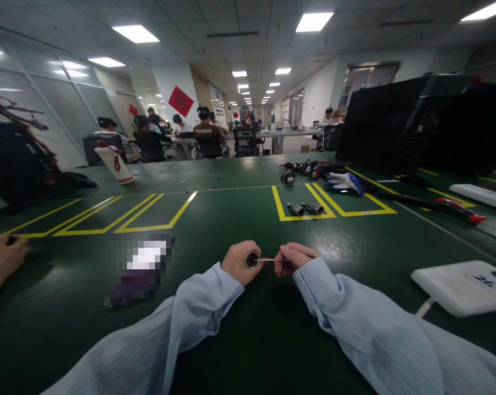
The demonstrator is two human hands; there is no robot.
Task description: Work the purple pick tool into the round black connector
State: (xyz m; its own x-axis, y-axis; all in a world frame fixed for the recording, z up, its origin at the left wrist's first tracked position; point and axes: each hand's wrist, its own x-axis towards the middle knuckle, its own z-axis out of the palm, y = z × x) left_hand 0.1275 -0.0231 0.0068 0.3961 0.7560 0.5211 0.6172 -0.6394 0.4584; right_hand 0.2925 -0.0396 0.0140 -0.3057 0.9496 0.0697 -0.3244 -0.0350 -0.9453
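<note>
My left hand (240, 263) is closed round a small round metal part (252, 260), its open end turned to the right. My right hand (294, 259) pinches a thin metal tool (268, 259) whose tip reaches into that part. Both hands rest low over the green table (231, 219), close together near its front. Light blue sleeves cover both my arms.
Two small metal cylinders (304, 208) lie in a yellow-taped box. Behind them lie several dark parts (301, 169), a white and blue glove (344, 182) and a red-handled tool (457, 209). White flat devices (464, 285) sit right. Another person's hand (1, 260) is at left. People sit far back.
</note>
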